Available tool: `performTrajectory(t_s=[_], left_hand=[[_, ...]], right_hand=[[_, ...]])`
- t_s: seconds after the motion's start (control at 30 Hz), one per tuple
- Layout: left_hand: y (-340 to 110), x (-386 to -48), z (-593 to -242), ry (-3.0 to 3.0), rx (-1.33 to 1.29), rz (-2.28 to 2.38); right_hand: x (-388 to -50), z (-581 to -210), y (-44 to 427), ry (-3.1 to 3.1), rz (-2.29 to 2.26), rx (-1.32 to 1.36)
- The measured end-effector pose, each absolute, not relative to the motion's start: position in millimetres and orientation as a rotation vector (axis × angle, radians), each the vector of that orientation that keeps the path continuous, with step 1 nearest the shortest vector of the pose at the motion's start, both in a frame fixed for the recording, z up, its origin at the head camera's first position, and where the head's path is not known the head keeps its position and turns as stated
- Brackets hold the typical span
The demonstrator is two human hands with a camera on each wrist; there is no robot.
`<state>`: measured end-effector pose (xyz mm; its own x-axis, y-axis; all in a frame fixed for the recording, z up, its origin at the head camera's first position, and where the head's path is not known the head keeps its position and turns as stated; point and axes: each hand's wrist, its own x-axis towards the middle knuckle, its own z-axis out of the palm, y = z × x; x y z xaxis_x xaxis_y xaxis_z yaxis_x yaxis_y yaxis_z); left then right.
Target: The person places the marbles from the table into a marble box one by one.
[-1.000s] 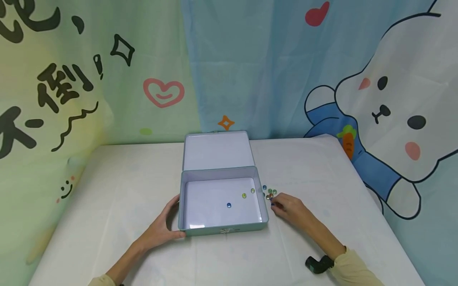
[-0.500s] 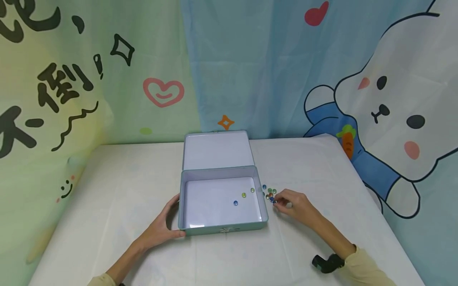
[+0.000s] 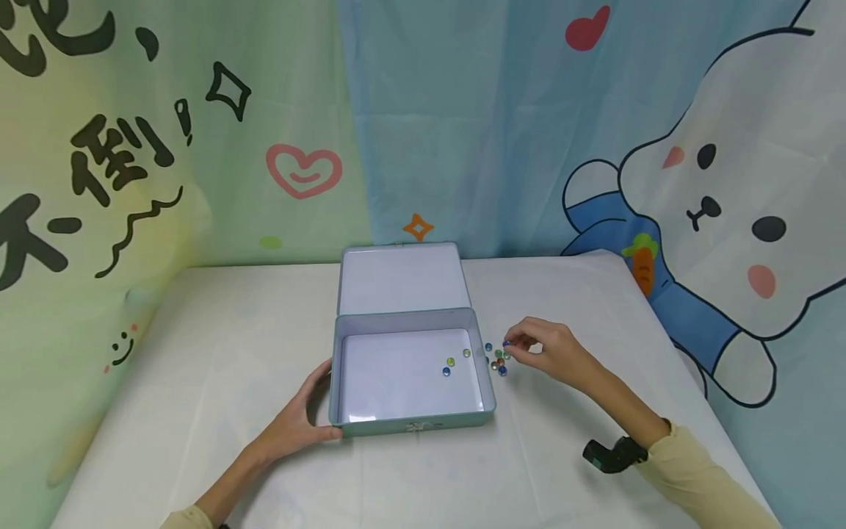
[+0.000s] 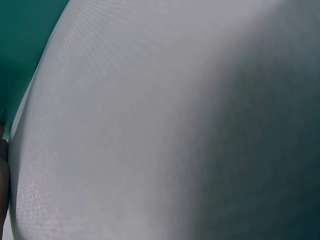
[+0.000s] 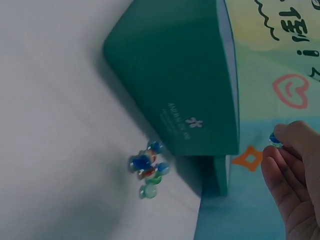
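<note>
A green tin box (image 3: pixel 413 425) stands with its hinged lid (image 3: pixel 399 279) raised. My left hand (image 3: pixel 294 422) holds the box at its left side, thumb at the front corner; the other fingertips are partly hidden. Inside lie a blue marble (image 3: pixel 446 372) and two yellow-green ones. My right hand (image 3: pixel 545 349) pinches a blue glass marble (image 5: pixel 274 139) between thumb and fingertips, raised above the table to the right of the box. Just below that hand, several loose marbles (image 5: pixel 150 167) in blue, green and orange lie clustered beside the box's right wall.
A white cloth (image 3: pixel 231 345) covers the table. Behind it hangs a printed curtain (image 3: pixel 423 132) with hearts and a rabbit. A black wrist camera (image 3: pixel 615 455) sits on the right wrist. Mostly blurred cloth fills the left wrist view.
My right hand has picked a blue marble from the cluster and lifted it up and back. The blue marble in the box has rolled right, near the yellow-green ones. The left hand stays put.
</note>
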<state>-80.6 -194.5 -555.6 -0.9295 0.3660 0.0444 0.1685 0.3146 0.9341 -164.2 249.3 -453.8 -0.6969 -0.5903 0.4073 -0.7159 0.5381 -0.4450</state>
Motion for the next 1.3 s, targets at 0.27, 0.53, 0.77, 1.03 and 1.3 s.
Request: performTrajectory(t_s=[0.27, 0.53, 0.77, 1.03, 1.3], left_hand=[[-195, -81, -557, 2.399, 0.490, 1.687], [-196, -81, -558, 2.413, 0.499, 1.681], [-195, -80, -555, 2.409, 0.496, 1.673], [-195, -81, -553, 2.451, 0.492, 1.631], [-195, -81, -552, 2.407, 0.505, 1.655]], right_hand=[[-177, -431, 212, -2.645, 0.924, 1.197], [-200, -415, 162, -2.689, 0.963, 1.345], [-216, -415, 120, -2.721, 0.958, 1.542], [-229, -428, 71, -2.731, 0.809, 1.826], [-234, -454, 27, -2.920, 0.505, 1.981]])
